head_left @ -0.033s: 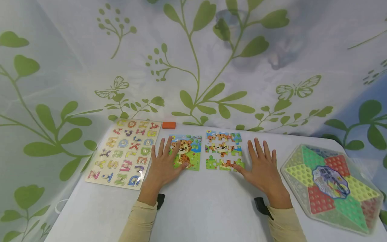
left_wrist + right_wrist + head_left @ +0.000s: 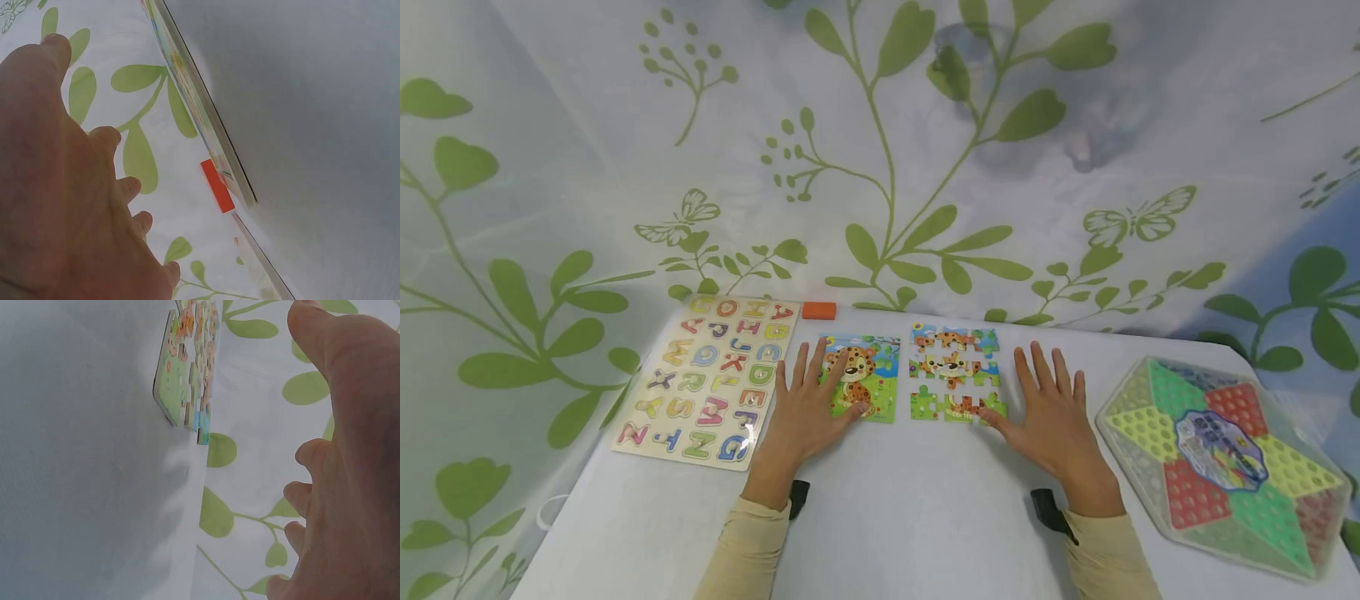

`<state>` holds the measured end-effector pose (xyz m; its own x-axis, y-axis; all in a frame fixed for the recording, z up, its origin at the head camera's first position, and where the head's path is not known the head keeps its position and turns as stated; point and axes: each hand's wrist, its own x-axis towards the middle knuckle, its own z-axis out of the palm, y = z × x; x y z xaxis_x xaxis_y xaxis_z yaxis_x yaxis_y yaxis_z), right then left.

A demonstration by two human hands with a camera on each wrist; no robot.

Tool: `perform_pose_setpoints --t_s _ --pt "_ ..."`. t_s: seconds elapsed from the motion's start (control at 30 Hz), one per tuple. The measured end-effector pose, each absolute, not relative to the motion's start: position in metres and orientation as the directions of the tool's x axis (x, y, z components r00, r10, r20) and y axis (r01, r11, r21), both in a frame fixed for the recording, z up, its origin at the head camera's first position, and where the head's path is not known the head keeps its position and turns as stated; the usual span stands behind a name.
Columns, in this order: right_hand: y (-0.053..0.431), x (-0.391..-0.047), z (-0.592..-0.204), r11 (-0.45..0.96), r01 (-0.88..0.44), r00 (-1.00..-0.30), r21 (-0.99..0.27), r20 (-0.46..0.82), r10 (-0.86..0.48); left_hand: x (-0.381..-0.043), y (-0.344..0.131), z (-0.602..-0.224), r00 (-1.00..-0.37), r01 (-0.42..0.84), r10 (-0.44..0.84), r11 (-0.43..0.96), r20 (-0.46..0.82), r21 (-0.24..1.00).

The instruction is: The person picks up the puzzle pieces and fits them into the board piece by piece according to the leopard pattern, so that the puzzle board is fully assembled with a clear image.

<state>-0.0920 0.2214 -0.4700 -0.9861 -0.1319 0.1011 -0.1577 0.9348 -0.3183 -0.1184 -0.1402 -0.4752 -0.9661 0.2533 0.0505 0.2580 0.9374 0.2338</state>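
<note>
My left hand [image 2: 808,417], fingers spread, covers the left edge of a picture board [image 2: 876,392] with a spotted cub on it in the head view. In the left wrist view that hand hangs above the tabletop and holds nothing. To the right of the board lie loose jigsaw pieces [image 2: 951,367] of a like picture, set out in rows with gaps. My right hand [image 2: 1048,425] is spread just right of them, its thumb overlapping the lower right piece in the head view. The right wrist view shows it raised off the table, with nothing in its grasp.
A wooden alphabet board [image 2: 707,379] with coloured letters lies on the left. An orange block [image 2: 819,311] is at the table's back edge. On the right lies a hexagonal Chinese checkers board [image 2: 1221,467]. A leaf-patterned curtain [image 2: 880,167] hangs behind the white table [image 2: 910,517].
</note>
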Motion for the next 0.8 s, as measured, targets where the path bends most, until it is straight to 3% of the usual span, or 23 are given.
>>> perform_pose_setpoints --t_s 0.33,0.57,0.67,0.8 --pt "0.22 -0.096 -0.471 0.891 -0.175 -0.985 -0.418 0.073 -0.159 -0.123 -0.141 -0.482 -0.964 0.262 0.263 0.925 0.033 0.275" --pt "0.213 -0.102 -0.468 0.773 -0.134 -0.99 -0.62 0.052 -0.13 -0.13 -0.147 -0.497 -0.959 0.239 0.282 0.851 -0.023 0.468" --pt "0.206 -0.106 -0.467 0.753 -0.123 -0.99 -0.647 0.028 -0.138 -0.127 -0.151 -0.5 -0.96 0.175 0.264 0.826 -0.092 0.535" --pt "0.191 -0.123 -0.459 0.754 -0.13 -0.986 -0.644 0.0 -0.169 -0.13 -0.153 -0.506 -0.965 0.154 0.247 0.814 -0.093 0.56"
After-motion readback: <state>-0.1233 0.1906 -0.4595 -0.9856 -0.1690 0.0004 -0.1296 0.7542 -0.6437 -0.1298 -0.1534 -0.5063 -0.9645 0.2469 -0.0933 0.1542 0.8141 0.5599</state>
